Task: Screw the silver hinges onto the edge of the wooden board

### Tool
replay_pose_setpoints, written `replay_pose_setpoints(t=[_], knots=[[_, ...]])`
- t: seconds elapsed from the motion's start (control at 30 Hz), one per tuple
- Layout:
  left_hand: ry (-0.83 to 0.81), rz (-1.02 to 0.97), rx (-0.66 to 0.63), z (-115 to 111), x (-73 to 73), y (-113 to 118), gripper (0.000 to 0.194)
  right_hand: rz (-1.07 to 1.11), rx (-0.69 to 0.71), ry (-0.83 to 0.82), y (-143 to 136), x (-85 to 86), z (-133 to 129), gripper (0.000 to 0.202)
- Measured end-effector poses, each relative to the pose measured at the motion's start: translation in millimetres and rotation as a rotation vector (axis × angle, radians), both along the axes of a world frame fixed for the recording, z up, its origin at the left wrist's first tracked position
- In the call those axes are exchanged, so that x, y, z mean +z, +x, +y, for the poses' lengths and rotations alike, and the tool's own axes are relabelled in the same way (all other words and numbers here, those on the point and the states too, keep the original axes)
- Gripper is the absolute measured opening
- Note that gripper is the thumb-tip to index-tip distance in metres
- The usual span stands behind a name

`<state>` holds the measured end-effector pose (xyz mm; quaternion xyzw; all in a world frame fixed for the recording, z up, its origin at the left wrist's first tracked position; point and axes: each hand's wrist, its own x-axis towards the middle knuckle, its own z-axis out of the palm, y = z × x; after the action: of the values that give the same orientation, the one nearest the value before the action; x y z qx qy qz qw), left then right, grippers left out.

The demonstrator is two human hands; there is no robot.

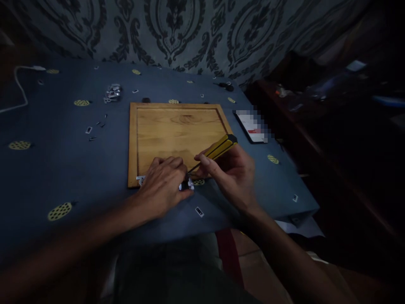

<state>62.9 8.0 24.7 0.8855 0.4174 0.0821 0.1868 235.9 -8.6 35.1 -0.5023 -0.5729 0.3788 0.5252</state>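
Note:
A framed wooden panel (180,135) lies flat on the blue patterned cloth. My right hand (229,175) is wrapped round a yellow and black screwdriver (218,147), its shaft slanting down to the left towards the panel's near edge. There my left hand (166,177) presses a metal hinge (190,183) with its fingers; part of the hinge is hidden under them. Another metal piece (140,180) shows at the panel's near left corner, beside my left hand. The screwdriver's tip is too dark to make out clearly.
Several metal hinges (113,93) are piled behind the panel to the left. Small screws (101,123) lie left of it. To the right rests a phone (251,126), with a dark object (226,86) farther back. A white cable (23,90) runs along the far left.

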Motion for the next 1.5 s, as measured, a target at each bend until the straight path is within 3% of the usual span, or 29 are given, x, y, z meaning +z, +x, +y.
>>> replay_pose_setpoints(t=[0.23, 0.37, 0.63, 0.83, 1.03, 1.27, 1.5], knots=[[-0.047, 0.017, 0.025, -0.2, 3.1, 1.9, 0.029, -0.026, 0.086, -0.023, 4.5, -4.5, -2.7, 0.030], [-0.049, -0.008, 0.021, -0.2, 1.4, 1.2, 0.028, -0.058, 0.054, -0.021, 5.6, -5.5, -2.2, 0.027], [-0.033, 0.015, 0.013, -0.6, 2.5, 1.4, 0.031, 0.103, 0.031, -0.088, 1.9, -5.0, -1.7, 0.033], [-0.010, -0.006, 0.019, -1.2, 0.4, 0.7, 0.028, 0.095, 0.107, -0.135, 8.6, -4.7, -3.6, 0.039], [-0.056, 0.026, 0.023, -0.2, 2.8, 1.8, 0.031, 0.084, 0.082, -0.094, 6.2, -6.0, -1.0, 0.031], [-0.042, 0.019, 0.012, 0.2, 0.7, 1.4, 0.031, 0.084, 0.073, -0.100, 4.0, -6.2, 0.3, 0.035], [-0.025, 0.019, 0.012, 0.1, 2.3, 1.5, 0.027, 0.115, 0.194, -0.059, 8.2, -3.5, -1.7, 0.033]])
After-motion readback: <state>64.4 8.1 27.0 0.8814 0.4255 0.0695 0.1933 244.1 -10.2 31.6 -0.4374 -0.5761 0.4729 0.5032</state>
